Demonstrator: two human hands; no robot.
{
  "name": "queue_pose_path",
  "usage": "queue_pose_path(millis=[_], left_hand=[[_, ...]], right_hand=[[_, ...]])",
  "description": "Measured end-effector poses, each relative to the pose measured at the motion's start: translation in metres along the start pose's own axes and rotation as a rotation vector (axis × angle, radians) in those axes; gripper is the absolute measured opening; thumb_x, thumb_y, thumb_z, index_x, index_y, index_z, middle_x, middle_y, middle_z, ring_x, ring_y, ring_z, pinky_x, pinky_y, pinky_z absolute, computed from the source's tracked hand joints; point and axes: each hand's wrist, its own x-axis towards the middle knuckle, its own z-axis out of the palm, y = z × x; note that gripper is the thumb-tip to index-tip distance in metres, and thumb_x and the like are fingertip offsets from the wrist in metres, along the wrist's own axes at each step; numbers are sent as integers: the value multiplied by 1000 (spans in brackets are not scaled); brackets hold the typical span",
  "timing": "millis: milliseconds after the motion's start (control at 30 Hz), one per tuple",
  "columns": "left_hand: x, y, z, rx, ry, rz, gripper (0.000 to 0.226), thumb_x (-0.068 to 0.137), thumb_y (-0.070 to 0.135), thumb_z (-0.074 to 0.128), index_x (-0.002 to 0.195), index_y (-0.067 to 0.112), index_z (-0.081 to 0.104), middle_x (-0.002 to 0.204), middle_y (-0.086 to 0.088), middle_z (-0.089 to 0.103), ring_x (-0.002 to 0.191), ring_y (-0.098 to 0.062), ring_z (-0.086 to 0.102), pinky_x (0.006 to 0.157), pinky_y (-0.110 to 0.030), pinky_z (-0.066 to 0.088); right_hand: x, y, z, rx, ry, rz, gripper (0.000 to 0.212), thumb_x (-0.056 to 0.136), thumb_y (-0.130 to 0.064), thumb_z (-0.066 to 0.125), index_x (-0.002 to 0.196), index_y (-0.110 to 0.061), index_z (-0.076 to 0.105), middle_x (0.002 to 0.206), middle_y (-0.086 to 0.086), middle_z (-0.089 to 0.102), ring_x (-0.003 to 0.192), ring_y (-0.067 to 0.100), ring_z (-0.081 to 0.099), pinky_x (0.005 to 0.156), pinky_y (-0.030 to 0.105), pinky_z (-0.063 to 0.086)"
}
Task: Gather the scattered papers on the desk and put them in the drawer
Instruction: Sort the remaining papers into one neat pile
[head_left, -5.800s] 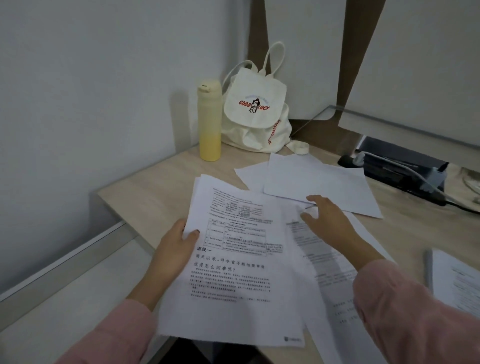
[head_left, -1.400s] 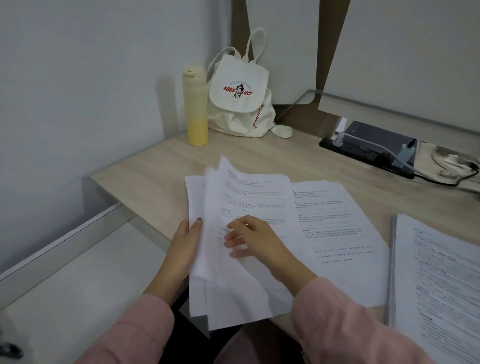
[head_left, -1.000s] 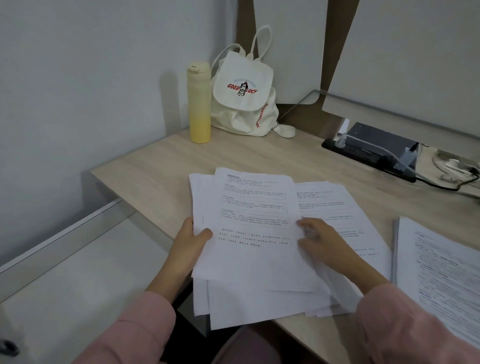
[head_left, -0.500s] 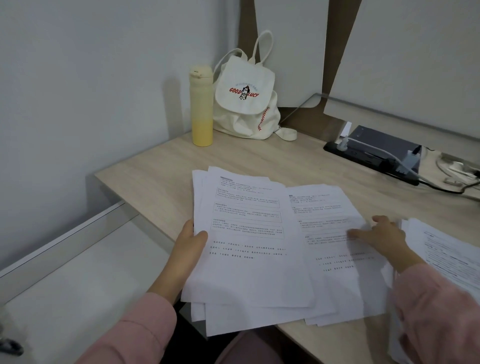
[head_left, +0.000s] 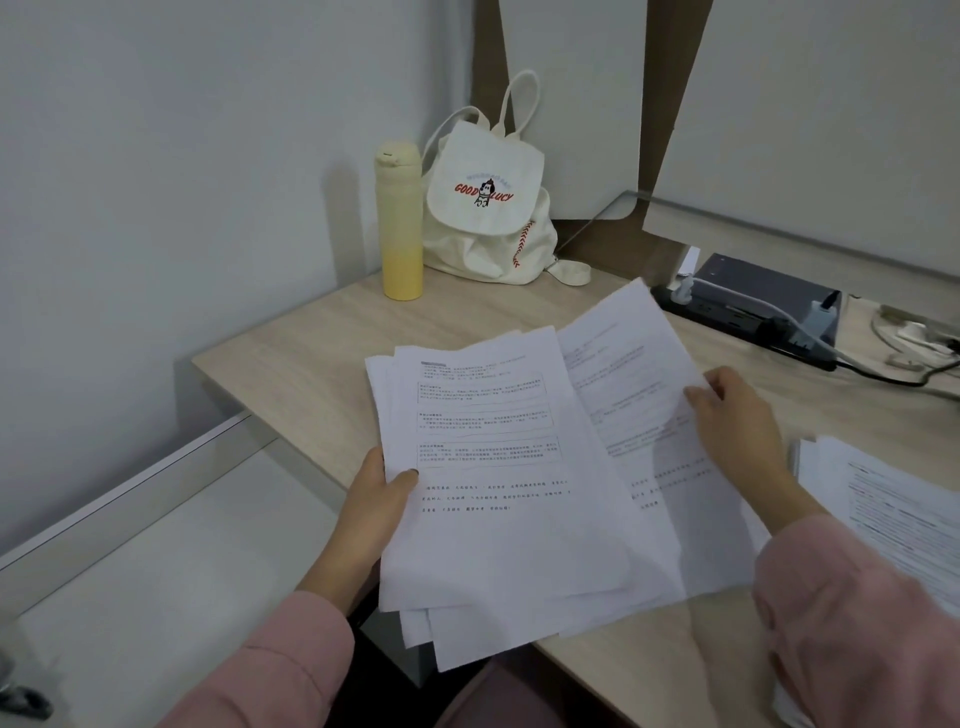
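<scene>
A pale yellow bottle (head_left: 398, 224) stands upright near the far left corner of the table (head_left: 322, 338), close to the white wall (head_left: 182, 156). Just beside it on the right, a cream canvas backpack (head_left: 488, 208) leans against the back wall, its flap printed with "GOOD LUCY" in red and its loop handles pointing up. Further right along the far edge lies a black power strip (head_left: 748, 322) with white plugs in it and a grey cable trailing toward the right edge. A dark flat box (head_left: 763, 283) sits just behind the strip.
</scene>
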Motion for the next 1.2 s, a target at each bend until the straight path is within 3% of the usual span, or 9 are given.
queue_pose_path(millis=[233,400,500,567,633,767,967,1100,1200], left_hand=[[2,-1,-1,-7,7,-32,37,95,5,42,131,9,45,123,-6,57,105,-20,54,86,-31,42],[4,1,-7,-20,-6,-43,38,95,5,41,132,10,45,125,-8,57,106,-22,55,78,-29,46],[7,7,-18,20,23,-10,39,94,4,41,132,9,46,128,-9,56,112,-24,54,93,-36,44],[8,11,-26,17,27,-2,37,93,4,41,129,10,48,124,-8,58,105,-23,56,83,-34,46],[8,11,-31,-14,20,-19,35,93,3,42,126,9,50,119,-8,59,95,-21,58,70,-28,46],[5,11,-33,-91,-16,-57,35,95,6,42,130,7,47,123,-11,58,102,-27,58,75,-29,48],[1,9,-30,-50,-94,-99,65,84,65,44,128,19,51,124,-1,61,110,-20,60,93,-38,47],[-1,5,-26,-61,-126,-53,14,91,18,57,105,23,56,105,4,64,87,-6,62,68,-14,52],[0,-1,-27,-19,-110,-38,23,92,4,51,109,19,57,110,1,65,89,-8,63,66,-16,51]], right_hand=[[-2,-14,-25,357,471,-147,19,98,-20,37,105,-10,52,83,3,54,64,11,47,52,10,36],[0,-22,-53,657,619,-152,25,93,-18,42,75,-34,47,64,-10,46,51,-5,42,54,11,34],[4,-24,-61,844,523,-9,24,88,-14,47,70,-30,52,68,-9,52,59,0,48,58,16,41],[7,-20,-55,896,371,78,26,88,-10,48,68,-25,54,72,-5,54,65,7,51,65,22,43],[6,-16,-40,815,183,136,26,91,-8,47,71,-22,56,76,-2,58,68,12,54,67,26,44],[-11,-18,5,582,-72,178,17,92,-7,46,82,-13,59,81,6,61,71,22,56,65,30,45],[-40,-35,56,448,-253,117,24,93,-4,42,97,-18,61,86,2,63,73,16,58,64,23,45],[-38,-29,66,275,-350,52,30,96,-17,45,123,-22,56,111,0,59,98,18,55,86,29,40],[-25,-5,60,-72,-159,105,44,89,-23,56,131,-13,49,134,18,45,123,34,41,99,36,34]])
